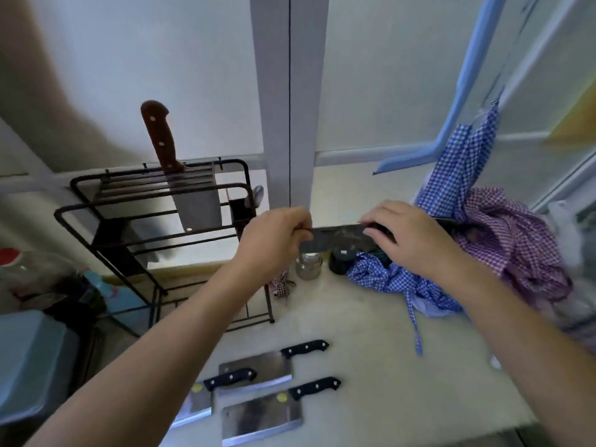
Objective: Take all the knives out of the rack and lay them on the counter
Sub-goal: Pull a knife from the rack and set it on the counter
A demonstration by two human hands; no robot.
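While three cleavers already lie on the counter (371,317) in the lower middle of the frame, the person holds a fourth one, a dark-bladed cleaver (338,235), in the air at the centre. The left hand (277,240) pinches the far end of the blade between the fingers, and the right hand (409,237) is closed around the handle end, which is mostly hidden under it. The blade is level and it hangs above a small metal jar (309,264) and a black jar (342,259), beside the checked cloths (483,240) at the right.

I judge that the step in hand is to carry this knife from the black wire rack (154,214) to the counter. One brown-handled cleaver (180,175) is still standing in the rack at the upper left, so the task is not finished.

The next move calls for lowering the blade flat on a free part of the counter, near the black-handled cleavers (258,391), without touching the jars. After that the fingers on the blade should let go carefully, because the edge is near.
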